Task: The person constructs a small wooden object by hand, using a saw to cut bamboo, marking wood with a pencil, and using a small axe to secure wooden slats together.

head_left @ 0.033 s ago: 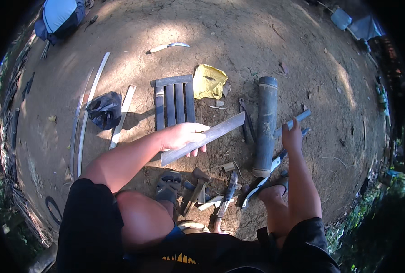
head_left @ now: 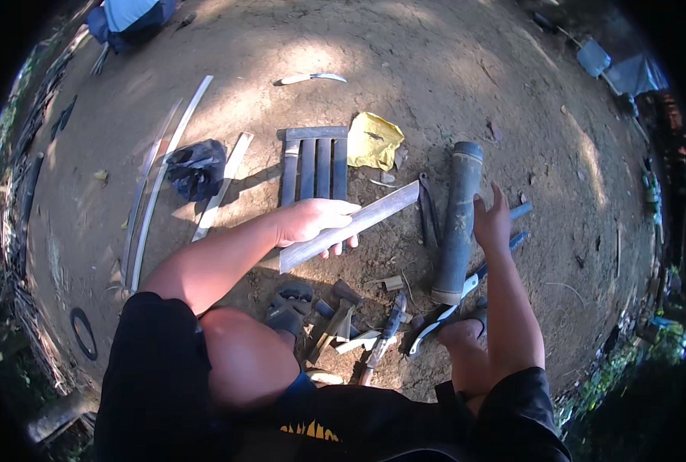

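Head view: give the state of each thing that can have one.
Bamboo slat: held aslant
Left hand: closed around it
Right hand: open
Bamboo tube: lying on the ground
Slatted frame: partly hidden
Black plastic bag: crumpled
Yellow sheet: creased
Pale-handled knife: blade exposed

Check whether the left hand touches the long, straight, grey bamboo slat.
Touching: the head view shows the left hand gripping the slat, fingertips at its lower edge.

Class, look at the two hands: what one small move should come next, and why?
Probably bring the right hand across to steady the right-hand end of the slat: that hand looks open and seems to hold nothing, while the left hand alone grips the slat, leaving that end sticking out.
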### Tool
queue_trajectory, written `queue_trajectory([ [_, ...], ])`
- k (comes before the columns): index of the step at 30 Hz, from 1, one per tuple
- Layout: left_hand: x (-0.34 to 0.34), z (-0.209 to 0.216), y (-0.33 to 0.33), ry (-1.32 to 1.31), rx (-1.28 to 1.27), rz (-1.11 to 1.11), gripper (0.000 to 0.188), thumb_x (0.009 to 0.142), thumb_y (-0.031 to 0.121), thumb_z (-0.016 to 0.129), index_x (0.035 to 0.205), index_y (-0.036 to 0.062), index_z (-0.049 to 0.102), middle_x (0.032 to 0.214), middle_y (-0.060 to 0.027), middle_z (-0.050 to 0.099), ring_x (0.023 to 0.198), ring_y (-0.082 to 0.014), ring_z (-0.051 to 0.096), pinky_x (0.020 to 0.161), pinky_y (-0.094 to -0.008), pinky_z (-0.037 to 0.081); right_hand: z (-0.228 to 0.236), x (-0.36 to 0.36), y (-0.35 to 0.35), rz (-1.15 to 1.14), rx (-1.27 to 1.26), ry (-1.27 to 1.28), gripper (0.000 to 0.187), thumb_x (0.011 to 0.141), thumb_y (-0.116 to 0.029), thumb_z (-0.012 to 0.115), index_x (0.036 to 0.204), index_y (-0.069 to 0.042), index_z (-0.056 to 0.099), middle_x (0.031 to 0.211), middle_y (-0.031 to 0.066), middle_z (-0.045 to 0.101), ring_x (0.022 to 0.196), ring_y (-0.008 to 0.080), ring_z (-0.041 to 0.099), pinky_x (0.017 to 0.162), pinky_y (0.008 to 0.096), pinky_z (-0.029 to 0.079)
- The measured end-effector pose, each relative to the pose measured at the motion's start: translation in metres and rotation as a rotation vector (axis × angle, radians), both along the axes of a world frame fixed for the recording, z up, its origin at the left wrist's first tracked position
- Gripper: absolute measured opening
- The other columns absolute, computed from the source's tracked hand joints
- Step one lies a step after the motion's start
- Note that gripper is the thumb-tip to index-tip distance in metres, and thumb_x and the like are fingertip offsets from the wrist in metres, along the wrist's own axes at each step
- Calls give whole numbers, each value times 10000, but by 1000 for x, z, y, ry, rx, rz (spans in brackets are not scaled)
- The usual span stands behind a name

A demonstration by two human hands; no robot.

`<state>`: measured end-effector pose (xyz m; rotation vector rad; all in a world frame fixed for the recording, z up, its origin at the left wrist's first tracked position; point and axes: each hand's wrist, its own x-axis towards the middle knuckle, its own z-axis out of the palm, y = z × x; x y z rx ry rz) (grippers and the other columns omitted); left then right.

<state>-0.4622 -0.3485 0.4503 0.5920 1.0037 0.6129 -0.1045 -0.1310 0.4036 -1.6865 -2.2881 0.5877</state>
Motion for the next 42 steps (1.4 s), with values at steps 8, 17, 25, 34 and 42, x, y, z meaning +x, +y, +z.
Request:
queue_trajectory([
  [8,-6,237,-205,191,253,-165,561,1040,266,552,1544,43,447,1117,-99,708,789,-119,649,665,-260,558,253,-119,-264,1026,382,-217,424,931,-195,592,1353,-169,562,1159,89,652,1213,263,611,1119,530,402],
  [17,36,405,-344,733,483,231,270,947,218,743,1119,20,678,861,-5,675,674,-57,606,603,-216,498,411,23,-409,894,305,144,464,913,-181,744,1341,-74,601,1072,141,701,905,351,707,764,441,565],
  [25,141,449,-352,543,674,543,386,1010,138,649,1365,2,586,1055,-49,666,811,-98,627,710,-245,539,471,174,-483,480,-917,840,475,951,-136,765,1359,34,590,998,71,709,880,135,701,803,274,581],
  [34,295,412,-371,455,629,548,314,991,60,645,1279,-49,588,944,-71,719,706,-87,692,650,-213,583,418,336,-449,106,-980,1349,162,997,-179,716,1061,-54,634,931,47,725,823,149,722,783,324,624],
  [42,408,373,-360,514,749,503,240,960,57,691,1181,-21,640,943,-56,716,705,-95,662,672,-243,563,414,370,-413,-333,-541,1643,212,940,-205,791,966,-52,647,864,33,685,744,129,669,705,296,586],
])
